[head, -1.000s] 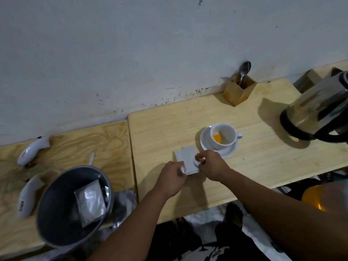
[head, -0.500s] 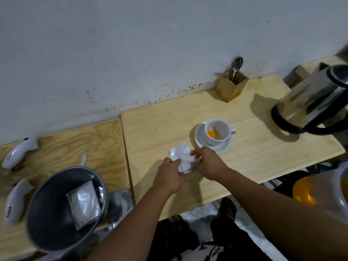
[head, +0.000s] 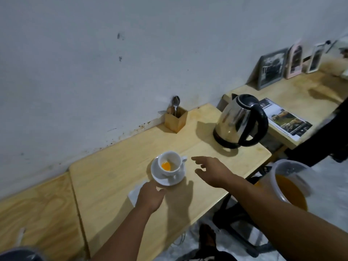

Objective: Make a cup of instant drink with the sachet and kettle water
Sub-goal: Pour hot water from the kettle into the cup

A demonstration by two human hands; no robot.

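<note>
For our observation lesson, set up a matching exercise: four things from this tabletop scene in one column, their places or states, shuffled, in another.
Things:
1. cup
2. kettle
3. spoon
4. right hand

States:
A. stands in the wooden holder
B. open, over the table
C. holds orange powder, on a saucer
D. on its black base, far right

Pairs: 1-C, 2-D, 3-A, 4-B

Two bare forearms, no sleeves, no rings or watch on left hand (head: 150, 196), right hand (head: 212, 172).
</note>
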